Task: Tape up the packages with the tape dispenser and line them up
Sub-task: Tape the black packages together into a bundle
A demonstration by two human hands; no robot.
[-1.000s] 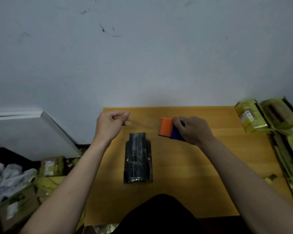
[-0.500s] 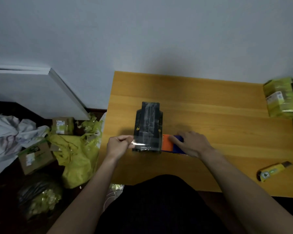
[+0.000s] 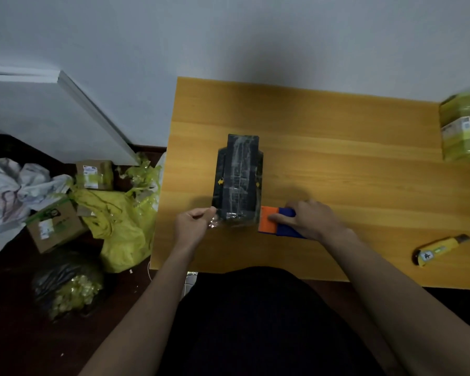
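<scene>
black package (image 3: 238, 183) lies lengthwise near the counter's (image 3: 337, 147) left edge, its near end between my hands. left hand (image 3: 192, 226) pinches the clear tape end (image 3: 214, 221) at its near-left corner. right hand (image 3: 307, 222) grips the orange-blue tape dispenser (image 3: 272, 223), touching its near-right corner, forearms angled in.
</scene>
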